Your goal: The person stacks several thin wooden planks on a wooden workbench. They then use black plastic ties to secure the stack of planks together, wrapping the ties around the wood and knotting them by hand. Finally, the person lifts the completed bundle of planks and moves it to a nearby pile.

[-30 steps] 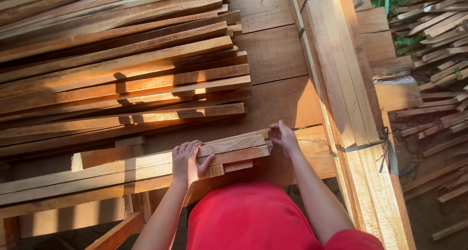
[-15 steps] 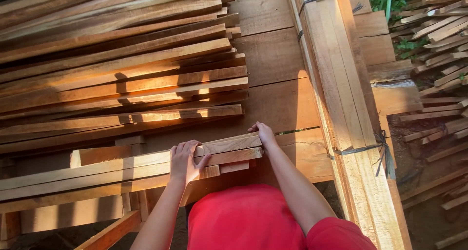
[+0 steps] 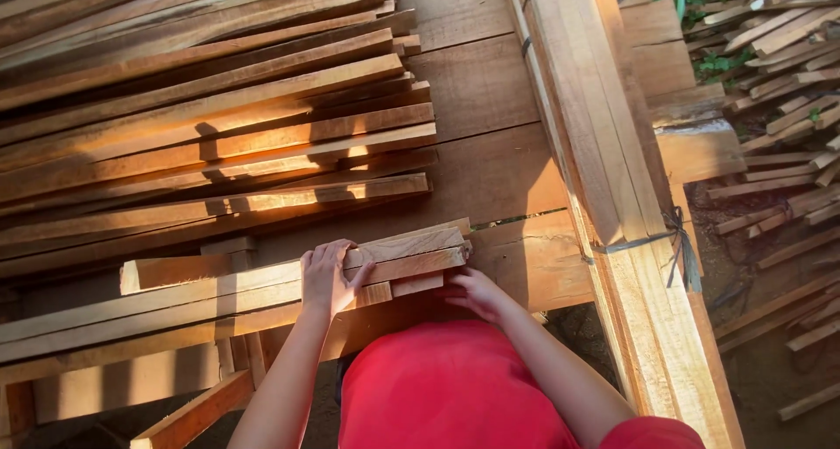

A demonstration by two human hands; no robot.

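Nearest the camera: red fabric of the wearer's shirt, both bare forearms reaching away from it.

Left hand laid flat, fingers spread and open, pressing down on top of a small stack of pale sawn wooden slats; no grip closed around anything. Right hand cupped at the near right corner of the same stack, fingers curled loosely under and against the slat ends, touching but not clamped shut (thumb side hidden, so hold under the stack not fully readable).

Stack directly under and between the hands, long axis running left to right across the scene, rising slightly toward the right; cut ends roughly flush at the right, just beside the right hand. Left hand set further along the length, right hand nearer the end faces.

Beneath: broad brown plank workbench.

Farther left: large loose pile of long reddish-brown wooden strips, same left-right lie, well apart from the hands.

Right: tied bundle of long pale timbers, running near to far, bound with dark cord.

Far right: scattered offcuts on the ground.
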